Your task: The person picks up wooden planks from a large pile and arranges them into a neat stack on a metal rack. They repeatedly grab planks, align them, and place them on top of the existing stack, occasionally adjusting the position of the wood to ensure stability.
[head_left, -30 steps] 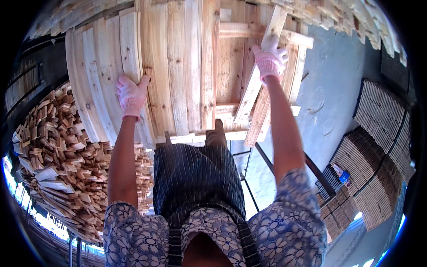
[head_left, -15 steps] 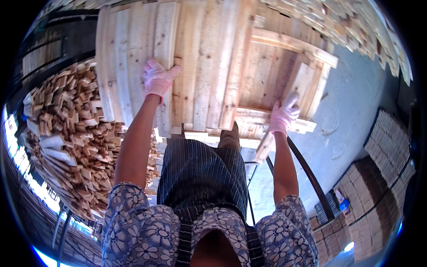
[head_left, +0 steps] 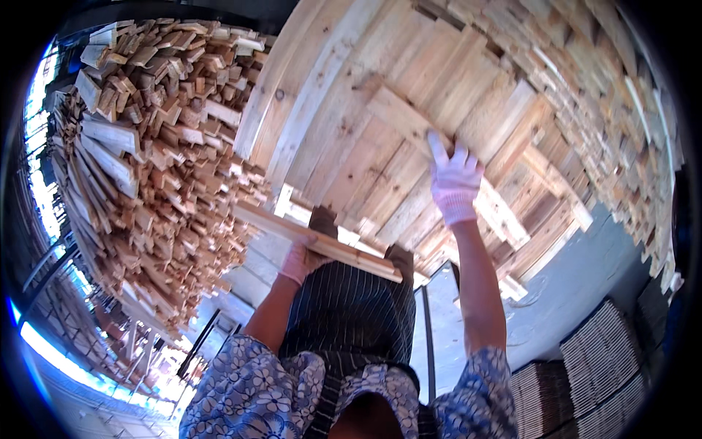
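Observation:
My left hand (head_left: 301, 261), in a pale pink knitted glove, is closed round narrow wooden boards (head_left: 340, 251) held across the front of my striped apron. Part of its fingers is hidden behind the wood. Farther off, my right hand (head_left: 457, 184), gloved alike, lies across a pale board (head_left: 402, 117) that slants over a wide wooden panel (head_left: 380, 172). The thumb points along this board and the other fingers bend over its far side. At the panel's right end, crosswise slats (head_left: 556, 186) show.
A tall heap of loose wood strips (head_left: 175, 157) rises on my left. More stacked strips (head_left: 585, 88) stand beyond the panel at the far right. Bundled slats (head_left: 603, 358) are piled at the lower right on the grey floor (head_left: 541, 325).
My left hand has come off the panel and back toward my body, now with boards in it. My right hand has moved from the slatted end onto the panel. The view has turned left.

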Motion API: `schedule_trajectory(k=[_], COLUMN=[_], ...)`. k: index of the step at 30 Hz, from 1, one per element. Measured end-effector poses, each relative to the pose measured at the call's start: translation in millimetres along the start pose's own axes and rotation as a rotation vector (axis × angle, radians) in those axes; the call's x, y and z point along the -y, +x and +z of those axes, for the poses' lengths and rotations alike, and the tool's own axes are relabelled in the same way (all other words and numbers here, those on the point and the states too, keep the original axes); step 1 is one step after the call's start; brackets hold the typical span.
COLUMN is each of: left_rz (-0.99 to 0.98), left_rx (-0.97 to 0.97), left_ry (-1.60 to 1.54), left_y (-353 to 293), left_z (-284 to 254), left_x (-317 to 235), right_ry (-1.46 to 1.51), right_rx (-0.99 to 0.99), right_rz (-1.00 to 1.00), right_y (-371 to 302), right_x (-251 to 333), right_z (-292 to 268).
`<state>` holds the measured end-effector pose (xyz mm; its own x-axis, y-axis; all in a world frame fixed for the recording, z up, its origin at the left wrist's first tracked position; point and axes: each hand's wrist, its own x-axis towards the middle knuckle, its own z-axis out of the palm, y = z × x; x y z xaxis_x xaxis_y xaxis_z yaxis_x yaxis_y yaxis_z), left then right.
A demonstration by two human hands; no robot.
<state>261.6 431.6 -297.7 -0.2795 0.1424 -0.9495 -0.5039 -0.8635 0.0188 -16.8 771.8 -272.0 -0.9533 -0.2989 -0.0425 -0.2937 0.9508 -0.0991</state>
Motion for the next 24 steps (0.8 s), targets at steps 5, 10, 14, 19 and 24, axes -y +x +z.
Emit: schedule_trajectory(k=[5,10,14,19,24], left_rz=[0.019,-0.026,-0.010,0.013,0.047], left_rx=[0.166,0.157,0.074,-0.031,0.120], left_ry=[-0.048,-0.153,-0.108,-0.142,-0.078], left_y=[54,58,39,-2,6], left_z=[65,79,66,28,66], left_x=[-4,2,11,-2,-59], right_ry=[-0.005,-0.012,0.100,0.037,-0.130], right_rx=[0.028,0.137,0.089,0.042,0.071], right_rz=[-0.009,0.022,-0.003,-0.039,-0.049], right_y=[5,12,108,255,302], right_x=[-2,-8,24,38,47], right_z=[-2,-1,-55,-57,-5])
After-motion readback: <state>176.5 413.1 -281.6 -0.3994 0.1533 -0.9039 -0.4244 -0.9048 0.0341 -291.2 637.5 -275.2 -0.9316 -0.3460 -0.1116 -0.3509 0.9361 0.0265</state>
